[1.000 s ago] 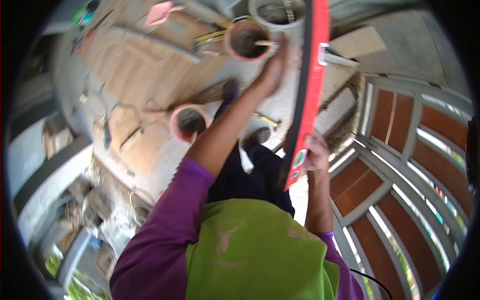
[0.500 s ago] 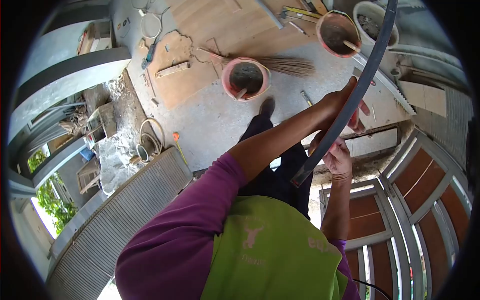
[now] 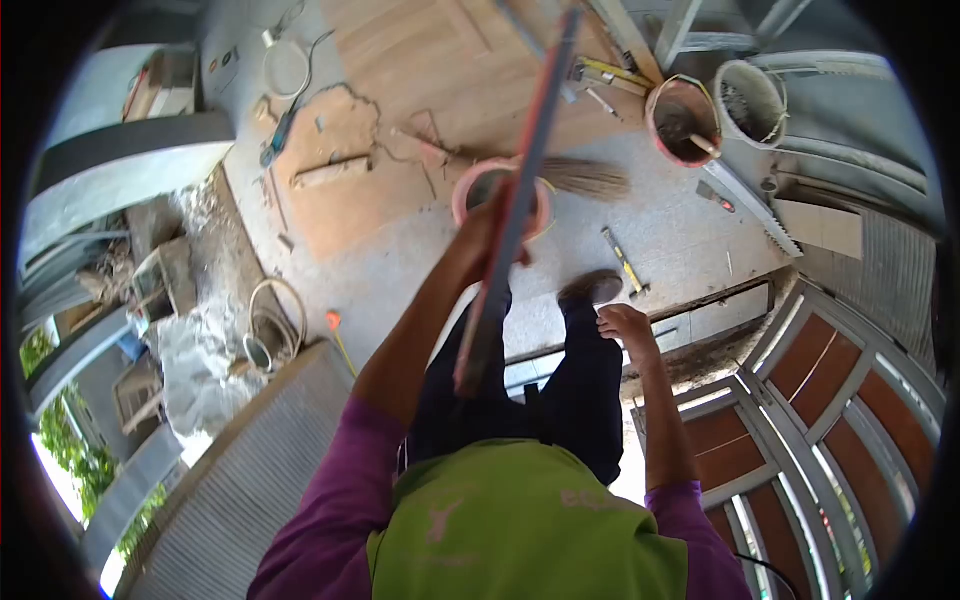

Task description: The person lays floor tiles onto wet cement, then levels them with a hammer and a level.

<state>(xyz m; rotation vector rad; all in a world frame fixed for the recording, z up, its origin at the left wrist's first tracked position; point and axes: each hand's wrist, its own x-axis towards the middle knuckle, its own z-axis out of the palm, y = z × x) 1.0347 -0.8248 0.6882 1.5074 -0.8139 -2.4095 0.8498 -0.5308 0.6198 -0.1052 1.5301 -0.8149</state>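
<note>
A long, narrow dark bar (image 3: 535, 140) with reddish edges slants up from near my thighs. My left hand (image 3: 492, 235) is wrapped round its middle, above a pink bucket (image 3: 545, 212) that the hand and bar partly cover. Away from the bar, my right hand (image 3: 628, 328) hangs over my right leg with its fingers curled in, and nothing shows in it. Just beyond it on the floor lies a hammer (image 3: 625, 262) with a yellow-and-black handle. A straw broom (image 3: 590, 178) lies behind the pink bucket.
At the upper right are a reddish bucket (image 3: 655, 125) with a stick in it, a pale bucket (image 3: 780, 125), a trowel (image 3: 716, 195) and a long toothed strip (image 3: 765, 220). Framed brown panels (image 3: 820, 365) stand at right. A coiled hose (image 3: 300, 310) lies left.
My left hand has moved left with the bar, which stands steeper. My right hand has come off the bar and dropped lower. The view has shifted, showing more of my legs and the hammer.
</note>
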